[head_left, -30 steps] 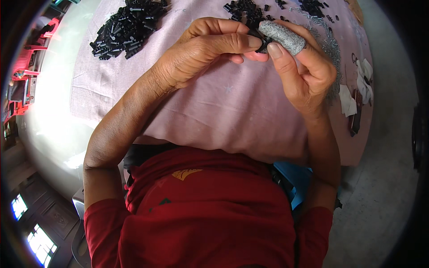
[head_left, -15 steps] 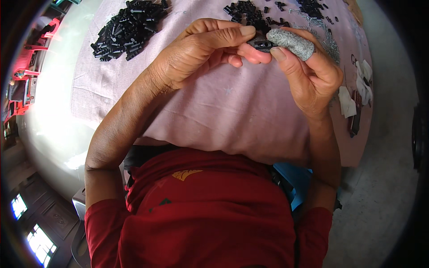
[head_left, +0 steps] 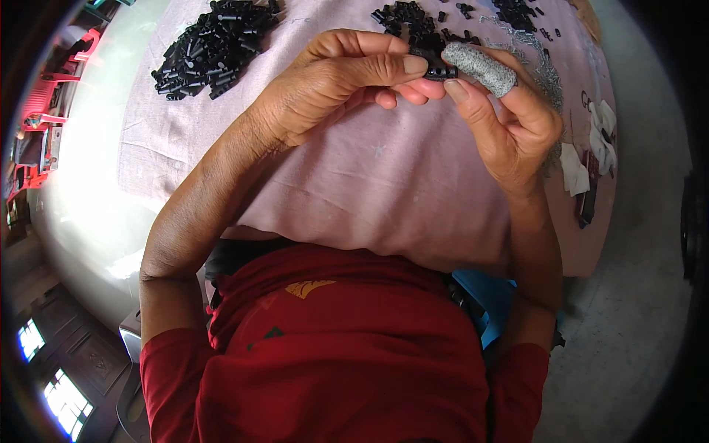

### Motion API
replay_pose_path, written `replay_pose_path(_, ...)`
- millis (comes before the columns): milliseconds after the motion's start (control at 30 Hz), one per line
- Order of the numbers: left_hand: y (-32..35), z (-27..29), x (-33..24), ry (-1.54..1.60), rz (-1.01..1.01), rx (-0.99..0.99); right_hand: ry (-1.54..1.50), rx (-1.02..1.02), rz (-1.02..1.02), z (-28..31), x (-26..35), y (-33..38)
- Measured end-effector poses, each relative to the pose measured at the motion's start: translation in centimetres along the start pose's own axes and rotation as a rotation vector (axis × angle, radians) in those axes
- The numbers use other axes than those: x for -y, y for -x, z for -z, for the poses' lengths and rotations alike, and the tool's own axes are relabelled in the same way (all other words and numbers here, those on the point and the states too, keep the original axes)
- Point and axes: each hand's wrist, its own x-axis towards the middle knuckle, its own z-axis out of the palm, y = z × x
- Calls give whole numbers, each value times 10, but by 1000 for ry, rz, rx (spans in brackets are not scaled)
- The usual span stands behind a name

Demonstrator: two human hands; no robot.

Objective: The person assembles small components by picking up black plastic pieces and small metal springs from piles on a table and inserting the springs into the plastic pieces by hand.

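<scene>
Above the far part of the table, my left hand [head_left: 336, 77] is closed, pinching a small black ribbed cylindrical part [head_left: 441, 72] between thumb and fingers. Small holes show along the part's side. My right hand [head_left: 513, 111] closes in from the right, its thumb and index finger at the right end of the same part. A speckled grey fabric sleeve [head_left: 481, 68] covers that index finger. Whether a smaller piece sits between the right fingertips is hidden.
A large pile of black cylindrical parts [head_left: 214, 48] lies far left on the pink cloth [head_left: 354, 184]. Smaller black pieces [head_left: 410, 18] and thin silvery bits [head_left: 546, 74] lie beyond my hands. A dark-handled tool [head_left: 588, 196] and white scraps [head_left: 573, 170] lie near the right edge.
The black part has turned in my left fingers and shows more of its side. My right thumb and covered finger have shifted slightly, with the thumb a little lower.
</scene>
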Motion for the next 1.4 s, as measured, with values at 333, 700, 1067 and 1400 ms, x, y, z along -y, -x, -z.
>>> replay_pose_path(333, 11, 2, -9, -102, -41, -107, -8, 37, -38, 1, 7, 0)
replay_pose_path(700, 84, 82, -50, -1294, -408, -850, 48, 142, -96, -3, 8, -1)
replay_pose_path(1067, 107, -116, -7, -165, -473, 780, 54, 193, -256, 6, 0, 7)
replay_pose_path(1400, 98, -128, -23, -118, -101, 939, 8, 120, -189, 2, -15, 9)
